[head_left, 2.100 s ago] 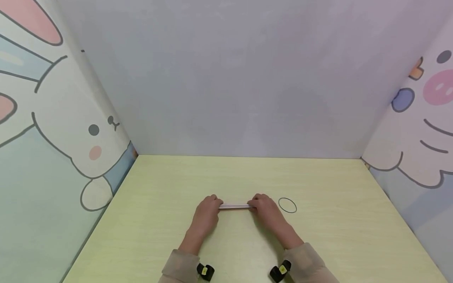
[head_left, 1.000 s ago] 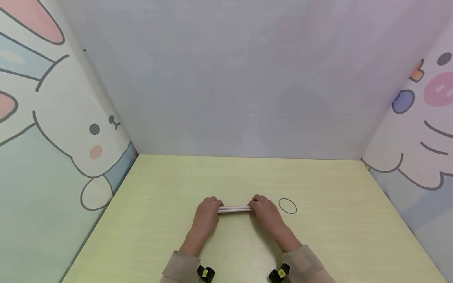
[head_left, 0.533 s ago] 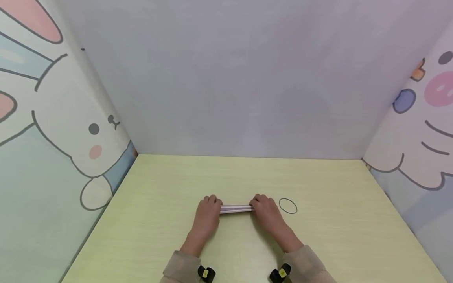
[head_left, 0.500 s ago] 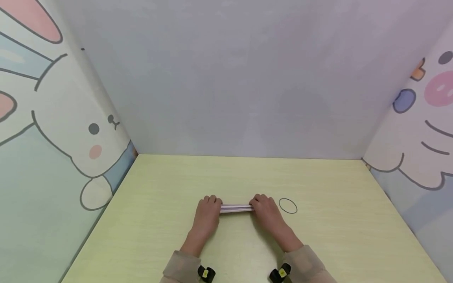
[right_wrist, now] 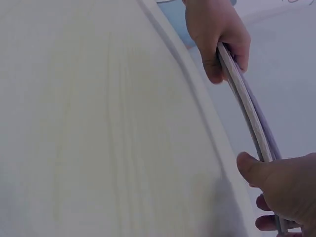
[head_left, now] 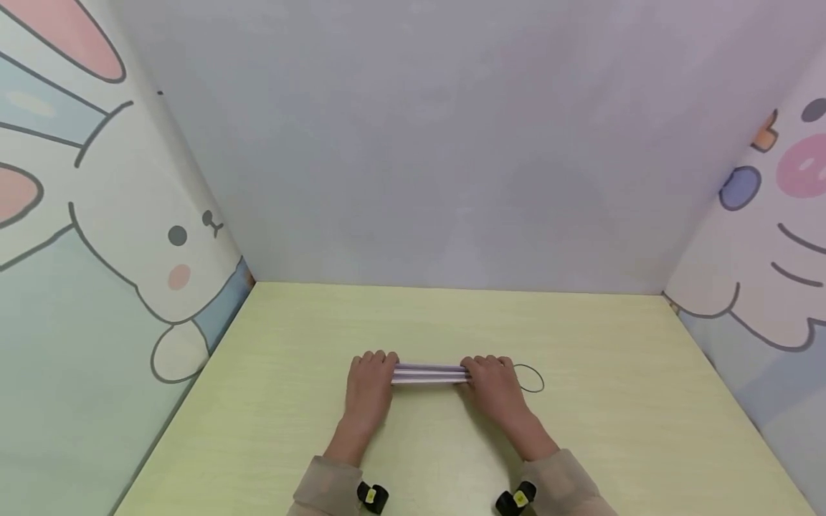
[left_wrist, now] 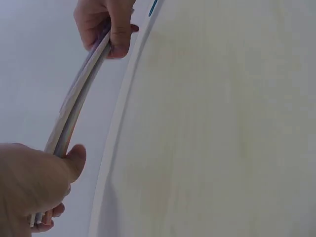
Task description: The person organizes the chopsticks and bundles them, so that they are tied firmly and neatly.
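Observation:
A bundle of several thin, pale sticks [head_left: 429, 373] lies crosswise between my two hands in the head view. My left hand [head_left: 369, 390] grips its left end, and my right hand [head_left: 495, 390] grips the other. In the left wrist view the sticks [left_wrist: 76, 101] run close together, whitish, grey and lavender, their ends poking out below the left hand [left_wrist: 34, 180]. The right wrist view shows the right thumb lying along the sticks [right_wrist: 252, 111]. Fingers hide both ends from above. A thin dark loop [head_left: 543, 380], like a rubber band, lies beside the right hand, partly covered by it.
The pale yellow table [head_left: 310, 322] ends at a plain grey back wall [head_left: 413, 143]. Side walls carry a cartoon rabbit [head_left: 148, 215] on the left and a cartoon pig [head_left: 761, 272] on the right.
My hands have moved slightly apart, left one leftward, right one rightward over the loop's edge. The sticks have turned and spread a little, showing more rows from above.

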The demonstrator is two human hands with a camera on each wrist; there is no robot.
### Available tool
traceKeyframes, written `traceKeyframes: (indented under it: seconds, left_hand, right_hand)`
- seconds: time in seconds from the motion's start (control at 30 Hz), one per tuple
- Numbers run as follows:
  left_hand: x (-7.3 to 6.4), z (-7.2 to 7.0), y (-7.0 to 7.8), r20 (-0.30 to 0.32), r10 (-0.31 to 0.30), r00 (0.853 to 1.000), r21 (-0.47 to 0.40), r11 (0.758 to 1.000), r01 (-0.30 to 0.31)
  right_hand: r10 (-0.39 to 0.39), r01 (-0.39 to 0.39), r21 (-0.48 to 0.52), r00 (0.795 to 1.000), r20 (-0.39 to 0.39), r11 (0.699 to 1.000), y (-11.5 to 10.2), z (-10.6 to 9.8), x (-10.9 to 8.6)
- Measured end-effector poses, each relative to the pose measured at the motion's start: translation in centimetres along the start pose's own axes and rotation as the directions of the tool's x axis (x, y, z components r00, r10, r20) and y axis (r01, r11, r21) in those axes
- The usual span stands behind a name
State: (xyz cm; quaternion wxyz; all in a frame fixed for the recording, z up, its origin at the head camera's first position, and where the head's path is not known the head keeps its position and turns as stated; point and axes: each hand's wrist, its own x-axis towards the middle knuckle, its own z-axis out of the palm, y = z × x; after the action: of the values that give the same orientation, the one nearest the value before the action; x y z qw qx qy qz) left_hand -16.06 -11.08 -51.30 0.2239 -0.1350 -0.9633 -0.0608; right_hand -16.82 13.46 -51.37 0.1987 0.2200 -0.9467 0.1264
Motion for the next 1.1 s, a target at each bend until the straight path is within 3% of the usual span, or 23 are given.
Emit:
traceKeyframes:
  seconds: [0.1,0.17,0.27,0.37,0.43,0.5,0.57,0.63,0.7,0.77,0.83,0.93,0.97,1.03,1.1]
  left_hand:
    - [0.1,-0.3,-0.1,-0.054,-0.027,0.998,-0.009,1.0,0.027]
    - [0.1,-0.5,0.0,-0.099,-0.044,0.994,-0.016,0.999,0.043]
    - [0.3,-0.7,0.1,-0.189,-0.055,0.98,-0.008,0.999,0.054]
    - [0.4,-0.7,0.2,-0.291,-0.038,0.956,-0.006,0.999,0.037]
    - [0.4,-0.5,0.2,-0.367,-0.012,0.93,0.0,1.0,0.013]
    - [0.4,-0.4,0.2,-0.438,0.013,0.899,0.001,1.0,-0.014]
    - [0.4,-0.4,0.3,-0.494,0.027,0.869,0.006,1.0,-0.027]
    - [0.5,-0.5,0.3,-0.525,0.018,0.851,-0.002,1.0,-0.022]
    - [0.6,-0.7,0.4,-0.546,0.007,0.838,-0.01,1.0,-0.014]
    - [0.8,-0.7,0.4,-0.579,0.016,0.815,-0.008,1.0,-0.025]
    - [1.0,-0.8,0.3,-0.631,0.052,0.774,0.014,0.998,-0.056]
    - [1.1,-0.9,0.2,-0.71,0.112,0.695,0.054,0.993,-0.105]
    - [1.1,-0.9,0.2,-0.728,0.116,0.676,0.06,0.993,-0.106]
    - [1.2,-1.1,0.3,-0.737,0.096,0.669,0.045,0.995,-0.093]
    - [1.4,-1.3,0.4,-0.73,0.061,0.681,0.021,0.998,-0.067]
  right_hand:
    - [0.075,-0.074,0.027,0.996,-0.043,0.997,0.3,0.0,-0.1]
    - [0.091,-0.085,0.09,0.993,-0.072,0.992,0.5,0.0,-0.1]
    - [0.06,-0.029,0.199,0.986,-0.152,0.98,0.8,0.0,-0.1]
    - [0.01,0.07,0.273,0.959,-0.283,0.96,1.0,-0.1,0.0]
    - [0.022,0.107,0.311,0.923,-0.384,0.944,1.2,-0.2,0.3]
    - [0.091,0.107,0.384,0.881,-0.463,0.917,1.1,-0.5,0.6]
    - [0.187,0.093,0.483,0.846,-0.499,0.871,0.2,-1.6,0.9]
    - [0.266,0.087,0.564,0.816,-0.514,0.821,-0.9,-2.8,1.2]
    - [0.307,0.086,0.618,0.81,-0.5,0.782,-2.0,-4.0,1.2]
    - [0.337,0.072,0.648,0.807,-0.485,0.759,-2.5,-4.6,1.2]
    - [0.367,0.052,0.661,0.797,-0.479,0.748,-2.5,-4.8,1.2]
    - [0.408,0.041,0.692,0.782,-0.471,0.721,-2.6,-5.2,1.4]
    - [0.41,0.05,0.703,0.782,-0.469,0.71,-2.7,-5.3,1.4]
    - [0.385,0.096,0.727,0.798,-0.465,0.68,-3.0,-5.6,1.4]
    - [0.34,0.158,0.761,0.825,-0.452,0.629,-3.2,-5.8,1.5]
